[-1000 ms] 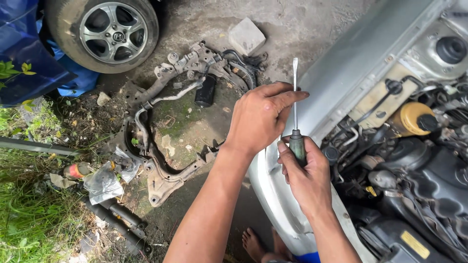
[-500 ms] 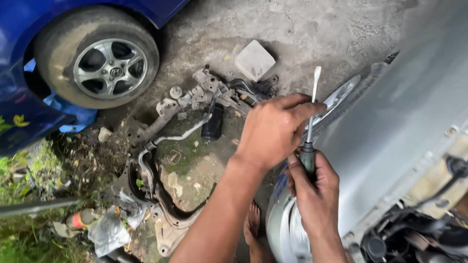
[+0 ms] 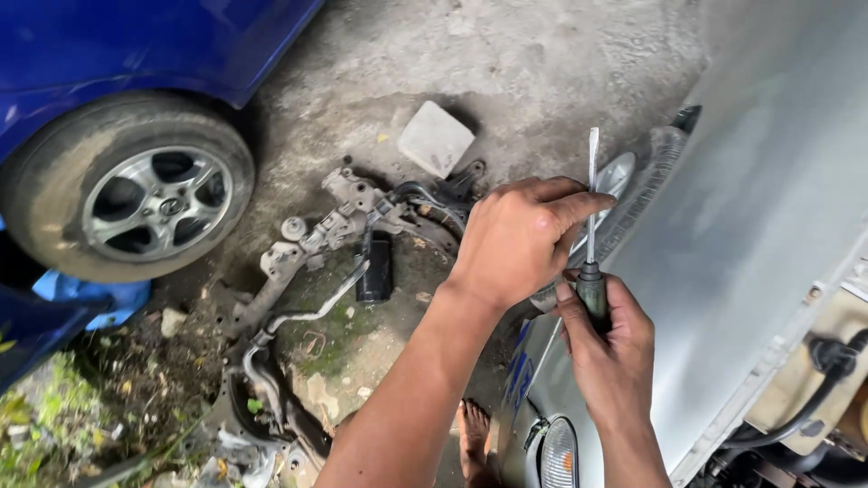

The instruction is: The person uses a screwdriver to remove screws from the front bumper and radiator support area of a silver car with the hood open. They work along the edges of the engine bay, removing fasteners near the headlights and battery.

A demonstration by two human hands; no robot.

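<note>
My right hand (image 3: pixel 613 348) fingers wrapped tight on dark ribbed screwdriver (image 3: pixel 591 239) handle; left hand (image 3: pixel 520 239) fingertips pinch slim steel shaft.

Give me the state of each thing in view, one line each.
Screwdriver: upright, tip up, held in both hands.
Right hand: gripping the handle.
Left hand: fingers on the shaft.
Subframe: off the car, lying on the ground.
Blue car wheel: mounted, on the ground.
Silver car: hood raised.
</note>
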